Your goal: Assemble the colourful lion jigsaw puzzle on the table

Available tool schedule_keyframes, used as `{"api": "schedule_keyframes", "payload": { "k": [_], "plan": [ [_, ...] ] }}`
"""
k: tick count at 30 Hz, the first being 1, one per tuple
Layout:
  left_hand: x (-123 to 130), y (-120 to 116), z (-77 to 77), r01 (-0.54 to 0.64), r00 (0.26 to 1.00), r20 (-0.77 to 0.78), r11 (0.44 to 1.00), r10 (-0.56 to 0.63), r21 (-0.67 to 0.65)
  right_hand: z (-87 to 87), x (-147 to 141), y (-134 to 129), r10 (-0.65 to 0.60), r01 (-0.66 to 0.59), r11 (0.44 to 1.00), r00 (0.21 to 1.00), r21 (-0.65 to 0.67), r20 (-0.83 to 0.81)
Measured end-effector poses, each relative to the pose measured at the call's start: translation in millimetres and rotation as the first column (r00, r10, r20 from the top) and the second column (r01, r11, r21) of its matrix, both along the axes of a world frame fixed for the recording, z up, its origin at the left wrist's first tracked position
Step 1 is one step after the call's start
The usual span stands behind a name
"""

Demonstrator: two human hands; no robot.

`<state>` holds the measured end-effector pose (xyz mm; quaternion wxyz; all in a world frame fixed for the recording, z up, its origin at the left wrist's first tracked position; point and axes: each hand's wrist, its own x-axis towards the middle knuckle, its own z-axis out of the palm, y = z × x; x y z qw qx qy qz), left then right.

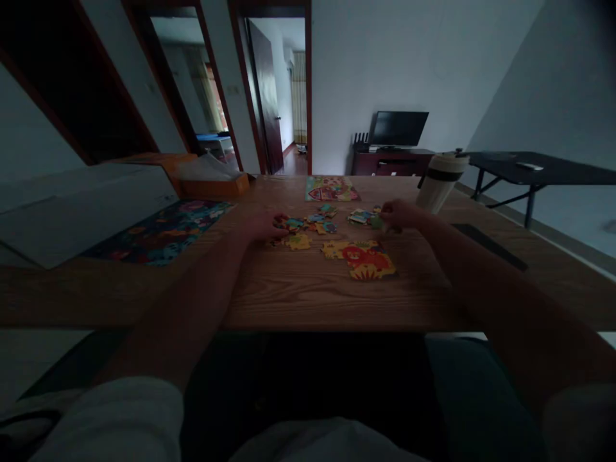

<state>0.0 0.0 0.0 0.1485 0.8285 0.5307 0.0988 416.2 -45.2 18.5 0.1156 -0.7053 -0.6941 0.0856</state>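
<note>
My left hand (pixel 262 226) is at the left end of the loose puzzle pieces (pixel 315 221), its fingers closed round a dark, colourful piece (pixel 282 223). To the right, my right hand (pixel 398 215) pinches a green puzzle piece (pixel 376 221), slightly blurred, beside a small pile of pieces (pixel 357 217). A joined part of the puzzle (pixel 370 260), with red animals on yellow, lies nearer to me on the table. Close to my left hand is a yellow piece (pixel 298 241).
A picture sheet (pixel 332 188) lies at the table's (pixel 289 289) far side. On the left are a dark picture board (pixel 168 231), a white box (pixel 96 199) and an orange box (pixel 216 187). A tumbler (pixel 440 179) and a flat black object (pixel 491 245) are on the right.
</note>
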Motion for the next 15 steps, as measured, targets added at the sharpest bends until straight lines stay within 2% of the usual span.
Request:
{"api": "schedule_keyframes", "payload": {
  "k": [3, 7, 9, 13, 15],
  "plan": [
    [0.2, -0.6, 0.4, -0.010, 1.000, -0.007, 0.999, 0.010, -0.033, -23.8, -3.7, 22.4, 0.093, -0.107, 0.990, 0.985, 0.093, 0.144],
    [0.1, -2.0, 0.6, 0.002, 1.000, -0.019, 1.000, -0.002, -0.010, -44.7, 3.0, 26.1, 0.205, -0.236, 0.967, 0.944, 0.094, 0.257],
    [0.3, -2.3, 0.2, 0.020, 1.000, -0.008, 1.000, -0.020, 0.011, -49.4, 11.3, 22.9, 0.196, -0.232, 0.968, 0.940, 0.101, 0.280],
    [0.9, -2.1, -0.9, -0.001, 1.000, 0.008, 1.000, 0.001, -0.003, -50.3, 21.9, 16.3, 0.080, -0.119, 0.986, 0.951, 0.116, 0.297],
    [1.1, -2.0, -1.5, -0.019, 1.000, 0.010, 1.000, 0.019, 0.001, -48.9, 18.3, 14.6, 0.113, -0.144, 0.985, 0.951, 0.093, 0.287]
  ]
}}
